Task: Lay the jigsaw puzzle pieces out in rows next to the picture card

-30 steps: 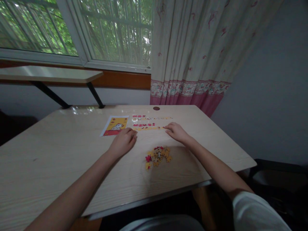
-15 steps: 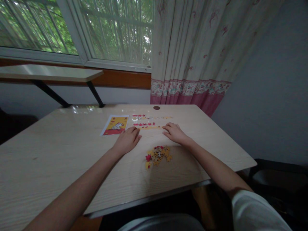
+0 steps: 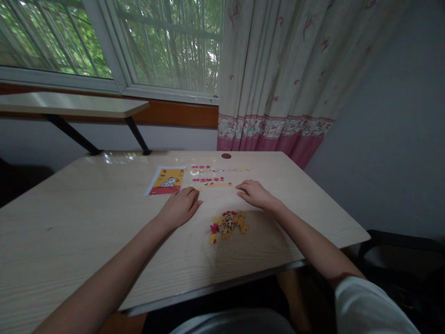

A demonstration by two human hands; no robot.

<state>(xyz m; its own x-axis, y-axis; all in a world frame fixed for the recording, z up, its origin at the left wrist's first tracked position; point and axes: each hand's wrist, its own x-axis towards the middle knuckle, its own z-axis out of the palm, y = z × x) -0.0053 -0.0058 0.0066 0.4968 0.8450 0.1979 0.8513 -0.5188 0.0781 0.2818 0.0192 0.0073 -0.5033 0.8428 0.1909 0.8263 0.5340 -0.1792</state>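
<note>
My left hand [image 3: 179,207] rests on the table, fingers curled together, with a bit of yellow puzzle piece [image 3: 199,190] showing at its fingertips. My right hand [image 3: 256,193] lies at the right end of a row of yellow puzzle pieces [image 3: 219,184], thumb apart from the fingers and fingertips at the end of the row. Just beyond are a row of red pieces [image 3: 207,179], a row of pale and yellow pieces [image 3: 222,170] and a short red row [image 3: 200,166]. A loose pile of mixed puzzle pieces [image 3: 229,223] sits between my forearms.
A picture sheet [image 3: 168,181] with a white cartoon animal on yellow and red lies left of the rows. The wooden table [image 3: 86,222] has a round brown cable cover [image 3: 226,156] at the back. A raised shelf [image 3: 76,104] stands at the back left, a curtain [image 3: 271,93] behind.
My left hand has drawn slightly left and nearer to me, a yellow piece at its fingertips now apart from the row's left end. My right hand has shifted slightly right and nearer.
</note>
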